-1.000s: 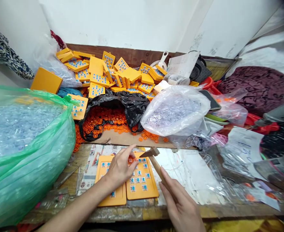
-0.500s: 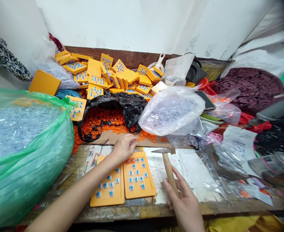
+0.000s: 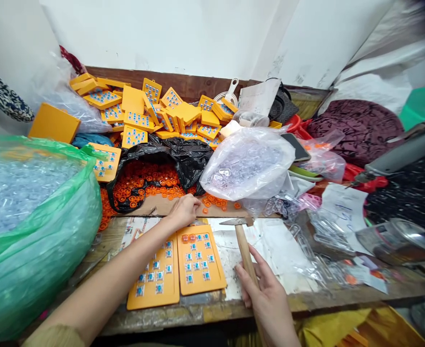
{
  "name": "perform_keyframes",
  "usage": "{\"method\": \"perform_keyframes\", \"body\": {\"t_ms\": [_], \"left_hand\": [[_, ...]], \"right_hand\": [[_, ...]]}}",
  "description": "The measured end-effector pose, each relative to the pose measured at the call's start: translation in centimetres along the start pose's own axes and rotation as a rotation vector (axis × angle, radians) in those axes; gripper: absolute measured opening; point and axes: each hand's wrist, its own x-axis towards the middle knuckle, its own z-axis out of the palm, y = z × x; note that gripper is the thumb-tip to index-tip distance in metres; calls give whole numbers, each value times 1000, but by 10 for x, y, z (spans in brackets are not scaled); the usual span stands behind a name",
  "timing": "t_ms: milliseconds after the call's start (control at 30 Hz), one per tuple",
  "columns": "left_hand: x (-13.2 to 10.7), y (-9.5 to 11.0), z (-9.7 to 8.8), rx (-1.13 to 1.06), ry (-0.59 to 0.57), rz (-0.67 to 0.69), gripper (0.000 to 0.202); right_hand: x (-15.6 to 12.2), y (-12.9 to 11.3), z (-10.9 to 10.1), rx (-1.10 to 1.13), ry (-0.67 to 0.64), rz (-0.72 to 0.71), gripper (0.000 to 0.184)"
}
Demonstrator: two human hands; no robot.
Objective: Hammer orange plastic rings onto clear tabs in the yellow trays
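My right hand (image 3: 266,294) is wrapped round the wooden handle of a hammer (image 3: 246,250), its narrow metal head pointing left. Just beyond the boards, my left hand (image 3: 185,210) is closed, fingertips curled down by the cardboard strip; what they hold, if anything, is hidden. Two yellow boards lie side by side on the bench. The right board (image 3: 201,284) carries rows of small clear-and-blue pieces and two orange caps (image 3: 188,238) at its upper left. My left forearm covers part of the left board (image 3: 150,301). Loose orange caps (image 3: 212,200) are scattered right of my left hand.
A black plastic bag (image 3: 194,159) spills orange caps. Clear small parts fill a large green bag (image 3: 78,207) at left and a white plastic bag (image 3: 248,188). Behind is a heap of yellow boards (image 3: 132,99). A tin can (image 3: 400,241) and clear packets stand at right.
My left hand has moved slightly away from the right board toward the loose orange caps, uncovering the two caps on it. The view has shifted a little; the hammer stays in my right hand.
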Motion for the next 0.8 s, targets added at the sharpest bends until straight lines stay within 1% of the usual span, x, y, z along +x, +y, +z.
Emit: {"method": "perform_keyframes", "body": {"t_ms": [200,267,333,400,500,567,633,700,800], "left_hand": [[6,12,9,-59,-13,55,18],[8,16,12,-72,-25,69,16],[5,19,10,-93,-28,75,17],[-7,21,5,-124,-9,68,22],[-40,23,-2,-169,36,48,31],[-62,25,-3,-187,52,44,34],[-76,27,0,-195,66,44,37],[-83,28,5,-202,91,38,38],[-84,27,11,-224,127,19,39]], "right_hand": [[0,-2,1,3,8,-23,75],[-1,-3,0,12,-24,-6,78],[-2,-3,0,28,-32,0,80],[-3,-1,-1,33,-1,-21,77],[-3,3,-2,-70,25,-80,69],[-1,4,-4,-209,16,-178,61],[0,1,-5,-337,-13,-336,49],[-1,-4,-7,-419,-51,-517,41],[-7,-14,-9,-506,-95,-763,42]]}}
